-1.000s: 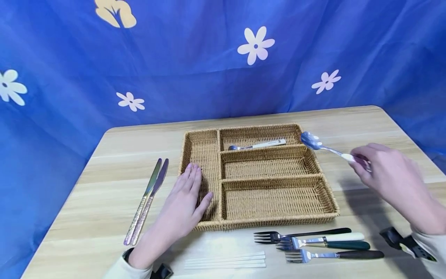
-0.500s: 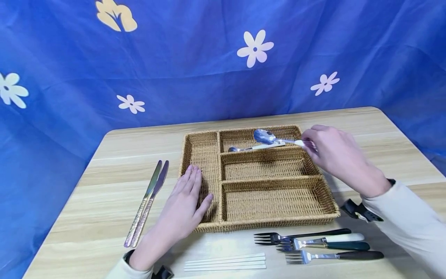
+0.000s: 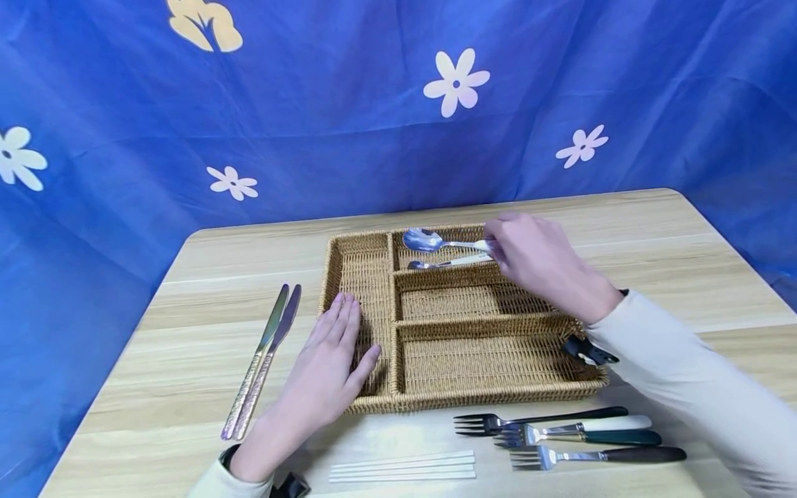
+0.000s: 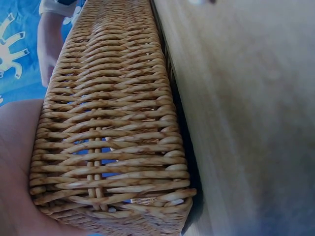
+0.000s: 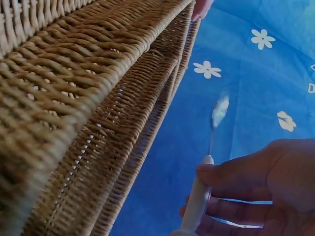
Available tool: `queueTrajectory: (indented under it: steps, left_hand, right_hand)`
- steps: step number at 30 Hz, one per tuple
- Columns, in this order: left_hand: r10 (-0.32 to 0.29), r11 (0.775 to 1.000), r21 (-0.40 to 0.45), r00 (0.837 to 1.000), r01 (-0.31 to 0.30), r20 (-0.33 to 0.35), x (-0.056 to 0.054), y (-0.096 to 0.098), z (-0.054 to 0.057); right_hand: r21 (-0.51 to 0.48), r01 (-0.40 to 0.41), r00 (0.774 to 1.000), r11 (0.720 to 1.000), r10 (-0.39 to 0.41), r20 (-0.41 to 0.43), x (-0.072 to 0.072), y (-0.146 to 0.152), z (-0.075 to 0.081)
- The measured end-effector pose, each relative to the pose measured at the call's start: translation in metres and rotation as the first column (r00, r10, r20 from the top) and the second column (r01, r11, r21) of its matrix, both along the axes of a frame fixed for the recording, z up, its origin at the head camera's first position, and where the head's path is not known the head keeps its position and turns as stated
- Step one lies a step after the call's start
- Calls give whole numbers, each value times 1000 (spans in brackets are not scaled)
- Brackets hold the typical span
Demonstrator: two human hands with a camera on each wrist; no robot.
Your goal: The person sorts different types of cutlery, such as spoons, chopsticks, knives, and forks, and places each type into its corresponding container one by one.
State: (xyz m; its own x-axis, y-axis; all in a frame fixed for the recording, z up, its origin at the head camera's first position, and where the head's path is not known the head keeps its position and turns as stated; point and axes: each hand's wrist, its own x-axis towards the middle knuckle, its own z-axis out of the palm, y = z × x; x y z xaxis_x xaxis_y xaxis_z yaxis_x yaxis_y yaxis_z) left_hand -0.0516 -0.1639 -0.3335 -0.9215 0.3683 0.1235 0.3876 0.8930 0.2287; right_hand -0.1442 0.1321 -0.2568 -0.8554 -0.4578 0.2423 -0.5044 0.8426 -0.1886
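Note:
A wicker tray [image 3: 498, 398] with one tall compartment at the left and three stacked ones at the right lies on the table. My right hand [image 3: 544, 259] grips the white handle of a metal spoon [image 3: 423, 240] over the back right compartment; the right wrist view shows thumb and fingers around that spoon's handle [image 5: 199, 196]. A smaller white-handled spoon [image 3: 457, 262] lies in the same compartment, its handle end hidden by the hand. My left hand [image 3: 330, 363] rests with straight fingers on the tray's left side, over the tall compartment.
Two iridescent knives [image 3: 261, 366] lie left of the tray. Several forks [image 3: 585, 434] with black, white and green handles lie in front at the right. Several pale thin sticks [image 3: 401, 467] lie near the front edge. A blue flowered cloth [image 3: 373, 138] hangs behind.
My right hand has carried the spoon leftward from beyond the tray's right side to above the back compartment. The left hand has stayed in place.

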Motion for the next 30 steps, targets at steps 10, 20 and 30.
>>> queueTrajectory:
  steps: [10, 20, 30]
  left_hand:
    - [-4, 1000, 3, 1000, 4, 2, -1, 0, 0]
    - [-1, 1000, 16, 1000, 1, 3, 0, -1, 0]
    - [-8, 1000, 7, 1000, 8, -3, -1, 0, 0]
  right_hand:
    - [5, 56, 998, 998, -56, 34, -29, -18, -5]
    - [14, 97, 992, 995, -98, 82, -52, -27, -22]
    - [11, 82, 996, 997, -82, 41, -67, -25, -10]
